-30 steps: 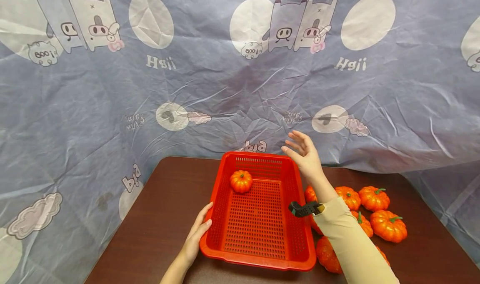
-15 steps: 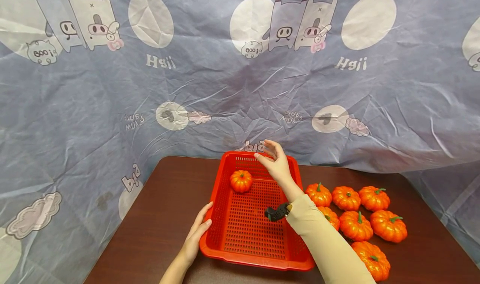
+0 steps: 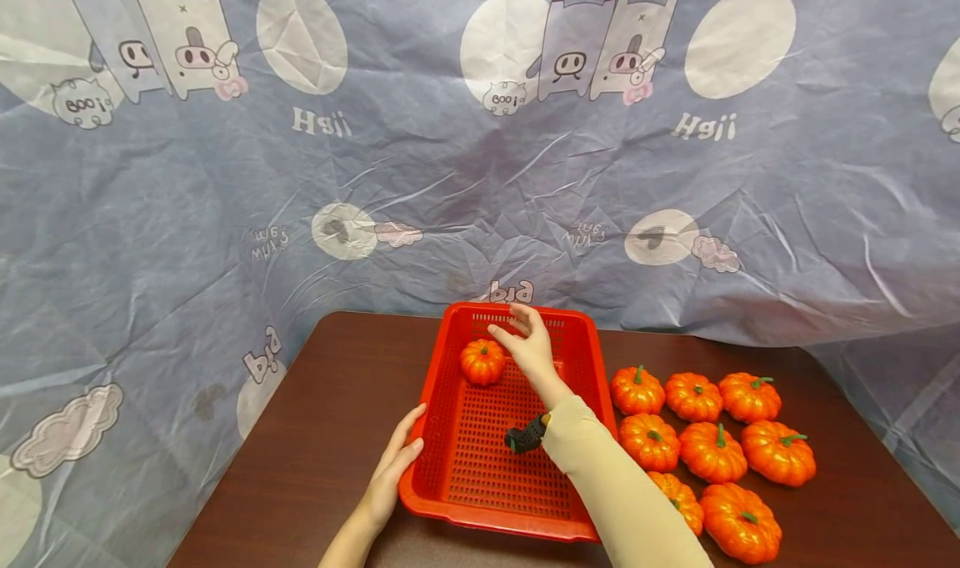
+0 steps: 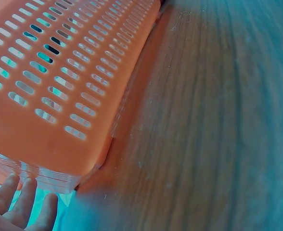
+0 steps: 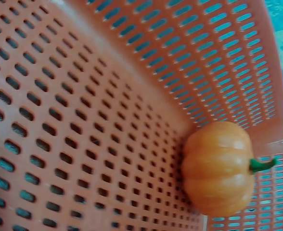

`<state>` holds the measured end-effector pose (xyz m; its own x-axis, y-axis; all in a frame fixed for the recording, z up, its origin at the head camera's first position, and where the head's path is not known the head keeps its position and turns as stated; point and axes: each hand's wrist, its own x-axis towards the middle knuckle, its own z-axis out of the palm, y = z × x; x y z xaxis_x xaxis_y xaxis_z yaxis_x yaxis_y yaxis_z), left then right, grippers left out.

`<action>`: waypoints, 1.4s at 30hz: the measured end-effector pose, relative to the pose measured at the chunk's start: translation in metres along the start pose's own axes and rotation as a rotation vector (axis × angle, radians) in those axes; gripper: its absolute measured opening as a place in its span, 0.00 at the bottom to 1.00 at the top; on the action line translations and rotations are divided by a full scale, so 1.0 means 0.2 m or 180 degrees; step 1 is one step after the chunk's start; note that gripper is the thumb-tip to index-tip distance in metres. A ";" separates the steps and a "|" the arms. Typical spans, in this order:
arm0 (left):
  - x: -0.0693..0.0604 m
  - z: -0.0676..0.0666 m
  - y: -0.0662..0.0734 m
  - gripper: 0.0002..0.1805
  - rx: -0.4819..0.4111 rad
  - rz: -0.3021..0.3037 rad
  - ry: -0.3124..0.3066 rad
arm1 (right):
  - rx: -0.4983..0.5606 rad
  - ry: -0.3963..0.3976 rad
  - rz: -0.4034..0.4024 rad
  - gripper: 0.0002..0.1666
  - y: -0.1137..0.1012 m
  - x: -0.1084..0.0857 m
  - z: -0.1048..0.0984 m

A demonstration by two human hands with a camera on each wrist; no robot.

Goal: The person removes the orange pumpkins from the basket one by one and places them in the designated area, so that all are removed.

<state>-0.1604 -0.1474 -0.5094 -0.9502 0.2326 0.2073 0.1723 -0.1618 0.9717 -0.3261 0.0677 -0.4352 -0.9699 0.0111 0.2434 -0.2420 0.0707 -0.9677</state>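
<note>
A red plastic basket (image 3: 498,522) with slotted walls stands on the table. One small orange pumpkin (image 3: 482,363) with a green stem sits in its far left corner; the right wrist view shows this pumpkin (image 5: 218,168) close to the slotted wall. My right hand (image 3: 531,353) hovers over the far part of the basket, just right of the pumpkin, its fingers spread apart and holding nothing. At the basket's near left side, my left hand (image 3: 390,475) touches the outer edge with its fingers extended. In the left wrist view its fingers (image 4: 26,199) lie against the basket's end.
Several more small pumpkins (image 3: 712,453) stand grouped on the brown table (image 3: 352,368), right of the basket. A blue-grey printed cloth (image 3: 465,159) hangs behind the table and at its sides. A black strap-like device (image 3: 525,436) sits at the right wrist.
My right hand has moved left and lower, from beyond the basket's far right corner to beside the pumpkin inside. More pumpkins at the right came into sight. My left hand has stayed put.
</note>
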 end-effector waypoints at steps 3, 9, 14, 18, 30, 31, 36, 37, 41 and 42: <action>0.00 0.00 0.00 0.27 -0.0021 0.0007 -0.0014 | -0.0070 -0.0014 0.0037 0.37 0.03 0.00 0.01; 0.00 0.00 0.00 0.27 0.0043 -0.0028 0.0026 | -0.0148 -0.0036 0.0145 0.37 0.10 -0.01 0.03; 0.00 0.00 0.00 0.27 0.0059 -0.0041 0.0072 | -0.0243 -0.0085 0.0255 0.39 0.14 -0.03 0.04; -0.01 0.00 0.00 0.27 0.0049 -0.0039 0.0078 | -0.0391 -0.0167 0.0251 0.39 0.17 -0.03 0.05; -0.01 0.00 0.00 0.27 -0.0031 -0.0030 0.0018 | -0.0672 -0.0454 0.0246 0.43 0.24 -0.04 0.07; -0.01 0.00 0.00 0.27 -0.0024 -0.0032 0.0018 | -0.0693 -0.0468 0.0268 0.43 0.24 -0.04 0.07; -0.01 0.00 0.00 0.27 0.0027 -0.0024 0.0017 | -0.0877 -0.0535 0.0365 0.45 0.25 -0.04 0.07; -0.01 0.00 0.00 0.27 0.0035 -0.0024 0.0018 | -0.0916 -0.0542 0.0385 0.46 0.25 -0.04 0.07; -0.01 0.00 0.00 0.27 0.0036 -0.0026 0.0018 | -0.1035 -0.0562 0.0441 0.46 0.25 -0.04 0.06; -0.01 0.00 0.00 0.27 0.0031 -0.0027 0.0015 | -0.1049 -0.0565 0.0454 0.46 0.25 -0.04 0.06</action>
<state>-0.1586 -0.1471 -0.5090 -0.9529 0.2293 0.1984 0.1667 -0.1505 0.9745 -0.3305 0.0584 -0.4868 -0.9898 -0.1265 0.0650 -0.1106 0.3975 -0.9109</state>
